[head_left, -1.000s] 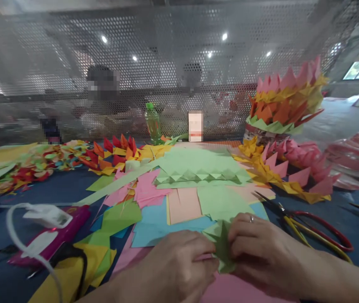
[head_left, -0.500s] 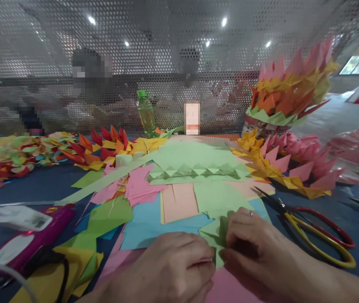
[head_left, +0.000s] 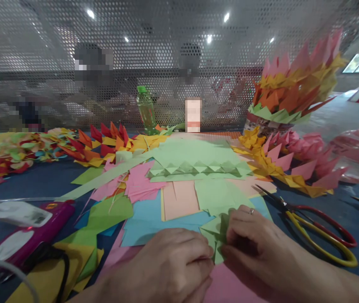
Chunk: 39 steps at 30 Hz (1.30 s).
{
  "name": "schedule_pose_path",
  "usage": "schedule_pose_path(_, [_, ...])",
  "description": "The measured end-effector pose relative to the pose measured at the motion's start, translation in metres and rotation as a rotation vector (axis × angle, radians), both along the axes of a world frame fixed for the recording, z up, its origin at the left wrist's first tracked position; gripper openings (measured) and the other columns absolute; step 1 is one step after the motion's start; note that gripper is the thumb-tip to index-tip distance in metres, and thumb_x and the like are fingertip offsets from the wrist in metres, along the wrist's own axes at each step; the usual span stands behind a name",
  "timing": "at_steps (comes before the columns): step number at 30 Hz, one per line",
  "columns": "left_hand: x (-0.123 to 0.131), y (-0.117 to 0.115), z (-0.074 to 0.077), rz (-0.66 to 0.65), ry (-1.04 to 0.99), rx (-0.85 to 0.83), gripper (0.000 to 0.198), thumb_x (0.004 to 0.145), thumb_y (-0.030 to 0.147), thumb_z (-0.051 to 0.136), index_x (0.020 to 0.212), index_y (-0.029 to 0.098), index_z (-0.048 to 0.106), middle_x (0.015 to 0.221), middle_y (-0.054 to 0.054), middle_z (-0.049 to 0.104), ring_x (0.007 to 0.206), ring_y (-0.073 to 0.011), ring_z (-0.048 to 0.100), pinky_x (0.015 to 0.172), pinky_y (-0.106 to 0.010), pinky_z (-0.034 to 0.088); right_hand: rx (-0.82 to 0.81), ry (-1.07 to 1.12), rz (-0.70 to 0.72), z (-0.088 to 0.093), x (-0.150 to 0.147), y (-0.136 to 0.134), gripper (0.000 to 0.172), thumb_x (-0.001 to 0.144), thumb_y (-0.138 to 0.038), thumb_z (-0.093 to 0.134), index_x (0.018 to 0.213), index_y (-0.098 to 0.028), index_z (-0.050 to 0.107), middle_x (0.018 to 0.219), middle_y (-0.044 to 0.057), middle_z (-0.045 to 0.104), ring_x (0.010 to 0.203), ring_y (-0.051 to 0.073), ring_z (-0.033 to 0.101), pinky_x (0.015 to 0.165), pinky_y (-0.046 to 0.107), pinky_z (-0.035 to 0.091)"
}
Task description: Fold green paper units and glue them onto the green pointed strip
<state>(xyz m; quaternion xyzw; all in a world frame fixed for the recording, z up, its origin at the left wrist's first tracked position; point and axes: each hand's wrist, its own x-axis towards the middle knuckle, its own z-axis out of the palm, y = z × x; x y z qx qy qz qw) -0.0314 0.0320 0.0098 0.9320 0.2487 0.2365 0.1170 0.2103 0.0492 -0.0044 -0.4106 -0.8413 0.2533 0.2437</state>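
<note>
"How are the hands placed?"
"The left hand (head_left: 179, 265) and right hand (head_left: 252, 244) curl inward, fingertips against the folded green paper (head_left: 216, 230) between them. I can't tell whether either pinches it."
"Where is that paper?"
"Near the front of the worktop (head_left: 49, 179), partly over the pink sheet (head_left: 230, 286)."
"And the scissors (head_left: 290, 215)?"
"Right of the right hand, their handles red and yellow."
</note>
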Motion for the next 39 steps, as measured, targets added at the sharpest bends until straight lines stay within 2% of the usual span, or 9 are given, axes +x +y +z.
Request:
schedule_pose_path(5, [-0.001, 0.002, 0.002, -0.001, -0.052, -0.021, 0.027, 0.106, 0.013, 0.048, 0.096, 0.014, 0.073, 0.094, -0.006, 0.075, 0.090, -0.0180, 0.072, 0.089, -0.027, 0.058, 0.014, 0.011, 0.005, 0.002, -0.002, 0.000, 0.022, 0.087, -0.008, 0.066, 0.072, -0.019, 0.054, 0.073, -0.003, 0.058, 0.073, 0.013, 0.052, 0.070, 0.030, 0.036])
schedule_pose_path(10, [-0.004, 0.000, 0.010, 0.012, 0.030, -0.001, 0.029, 0.108, 0.016, 0.041, 0.108, 0.016, 0.070, 0.095, -0.008, 0.074, 0.093, -0.0192, 0.071, 0.089, -0.029, 0.058, 0.022, 0.012, 0.020, 0.003, -0.003, 0.002, 0.023, 0.088, -0.010, 0.067, 0.073, -0.020, 0.053, 0.074, -0.003, 0.059, 0.073, 0.014, 0.053, 0.070, 0.030, 0.035])
schedule_pose_path(16, [-0.001, 0.003, 0.017, -0.017, 0.207, -0.080, 0.012, 0.102, 0.015, 0.056, 0.099, 0.018, 0.067, 0.098, -0.004, 0.068, 0.091, -0.0187, 0.065, 0.082, -0.026, 0.055, 0.028, -0.016, 0.018, 0.003, -0.001, 0.001, 0.022, 0.086, -0.007, 0.066, 0.073, -0.020, 0.052, 0.075, -0.003, 0.060, 0.074, 0.015, 0.053, 0.072, 0.031, 0.036])
schedule_pose_path(21, [0.003, 0.008, 0.016, -0.029, 0.242, -0.082, 0.006, 0.097, 0.012, 0.064, 0.097, 0.017, 0.066, 0.099, -0.004, 0.067, 0.090, -0.0189, 0.064, 0.078, -0.025, 0.053, 0.031, -0.016, 0.037, -0.001, -0.001, 0.001, 0.021, 0.087, -0.006, 0.063, 0.075, -0.020, 0.052, 0.078, -0.003, 0.059, 0.075, 0.014, 0.052, 0.075, 0.031, 0.036])
schedule_pose_path(28, [0.004, 0.005, 0.015, -0.022, 0.248, -0.074, 0.004, 0.098, 0.015, 0.064, 0.096, 0.017, 0.065, 0.100, -0.004, 0.066, 0.092, -0.0192, 0.063, 0.079, -0.025, 0.052, 0.045, -0.025, 0.032, -0.004, -0.001, 0.001, 0.024, 0.089, -0.006, 0.062, 0.075, -0.020, 0.049, 0.077, -0.003, 0.057, 0.075, 0.015, 0.051, 0.075, 0.031, 0.035])
schedule_pose_path(32, [0.003, 0.003, 0.014, -0.003, 0.212, -0.075, 0.004, 0.097, 0.014, 0.069, 0.098, 0.018, 0.066, 0.102, -0.002, 0.067, 0.095, -0.0190, 0.064, 0.082, -0.026, 0.053, 0.040, -0.040, -0.002, -0.003, -0.001, 0.000, 0.026, 0.085, -0.005, 0.066, 0.077, -0.021, 0.047, 0.078, -0.003, 0.057, 0.075, 0.016, 0.050, 0.073, 0.031, 0.035])
schedule_pose_path(36, [0.001, -0.001, 0.012, 0.022, 0.163, -0.055, 0.009, 0.096, 0.018, 0.072, 0.104, 0.018, 0.068, 0.105, -0.002, 0.068, 0.099, -0.0202, 0.064, 0.090, -0.029, 0.052, -0.014, -0.103, -0.054, 0.000, -0.001, -0.002, 0.030, 0.077, -0.009, 0.078, 0.084, -0.021, 0.051, 0.082, -0.002, 0.059, 0.077, 0.018, 0.051, 0.071, 0.032, 0.036])
schedule_pose_path(39, [0.001, -0.003, 0.011, 0.028, 0.176, -0.044, 0.014, 0.094, 0.019, 0.076, 0.105, 0.019, 0.068, 0.107, -0.002, 0.068, 0.099, -0.0214, 0.065, 0.091, -0.031, 0.052, -0.093, -0.125, -0.121, 0.003, -0.001, -0.003, 0.031, 0.074, -0.006, 0.076, 0.085, -0.022, 0.052, 0.083, -0.001, 0.059, 0.078, 0.020, 0.052, 0.070, 0.032, 0.037])
